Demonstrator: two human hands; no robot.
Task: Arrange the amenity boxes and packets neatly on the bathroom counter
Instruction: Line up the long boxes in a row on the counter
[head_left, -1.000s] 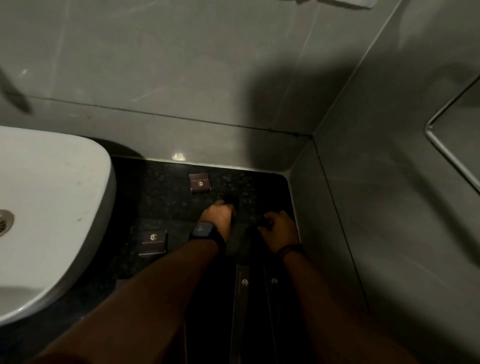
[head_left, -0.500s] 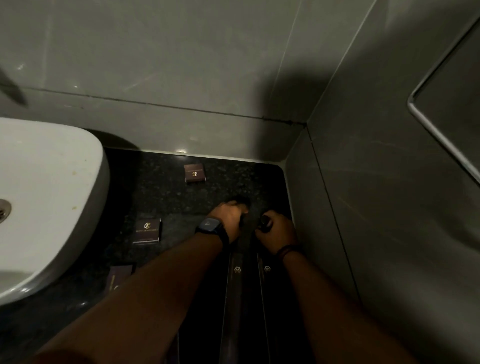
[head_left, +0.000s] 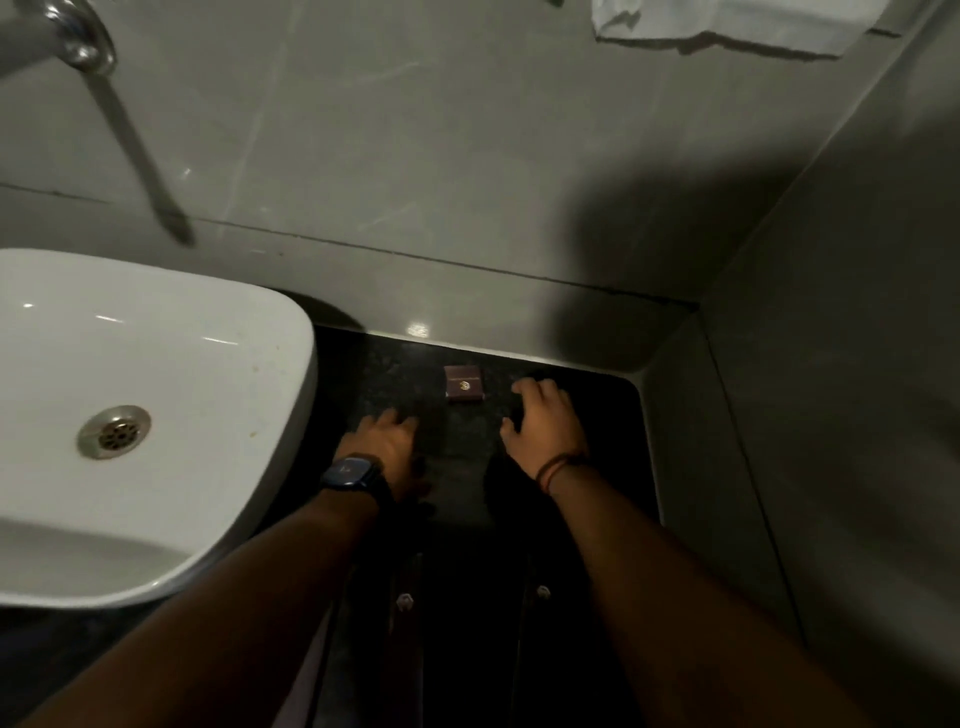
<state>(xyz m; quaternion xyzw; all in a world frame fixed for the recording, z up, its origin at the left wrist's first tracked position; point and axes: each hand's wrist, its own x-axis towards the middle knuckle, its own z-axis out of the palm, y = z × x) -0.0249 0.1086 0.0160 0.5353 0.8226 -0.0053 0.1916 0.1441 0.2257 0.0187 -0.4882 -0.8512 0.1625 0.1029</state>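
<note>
Two long dark packets lie lengthwise on the black counter (head_left: 363, 374), each with a small pale logo. My left hand (head_left: 387, 447), a watch on its wrist, presses on the far end of the left long packet (head_left: 405, 597). My right hand (head_left: 545, 421), a cord band on its wrist, curls over the far end of the right long packet (head_left: 540, 592). A small brown amenity box (head_left: 464, 383) with a gold logo sits by the back wall, between and just beyond my hands. The dim light hides both packets' far ends.
A white basin (head_left: 291, 364) with a metal drain fills the left side. A chrome tap (head_left: 83, 41) hangs over it at the top left. Grey tiled walls close the counter at the back and the right. A white cloth (head_left: 727, 26) hangs at the top right.
My hands have spread apart, and the two long packets now lie further apart. The view swung left and up, bringing in more basin and the tap. My left arm now covers the other small boxes.
</note>
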